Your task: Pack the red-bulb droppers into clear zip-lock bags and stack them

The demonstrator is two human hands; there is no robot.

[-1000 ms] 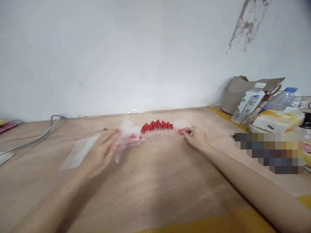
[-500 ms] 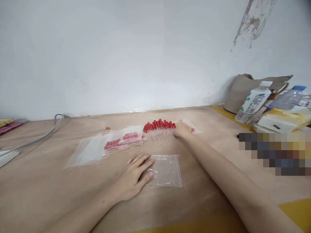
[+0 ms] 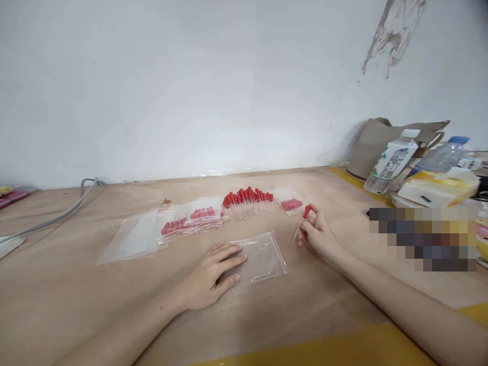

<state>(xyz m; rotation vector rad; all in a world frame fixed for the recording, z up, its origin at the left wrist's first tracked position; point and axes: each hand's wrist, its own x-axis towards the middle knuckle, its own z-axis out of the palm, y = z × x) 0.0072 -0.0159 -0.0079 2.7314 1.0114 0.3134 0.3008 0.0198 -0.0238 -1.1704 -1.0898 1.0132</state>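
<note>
My left hand lies flat, fingers spread, on the left part of a clear zip bag with a red line at its right edge. Between the fingers of my right hand is a dropper, its red bulb up and its thin clear tube slanting down left. The hand is right of the bag and above the table. Behind the bag, a fanned pile of red-bulbed droppers rests on the table. To its right lies a small bag with several droppers inside.
Left of the pile are filled dropper bags and flat clear bags. A grey cable runs at far left. On the right stand a grey-brown bag, a white-capped bottle and a blue-capped bottle.
My right hand has come from the pile toward me and to the right, bringing out one dropper. Under my left hand the clear bag has turned slightly.
</note>
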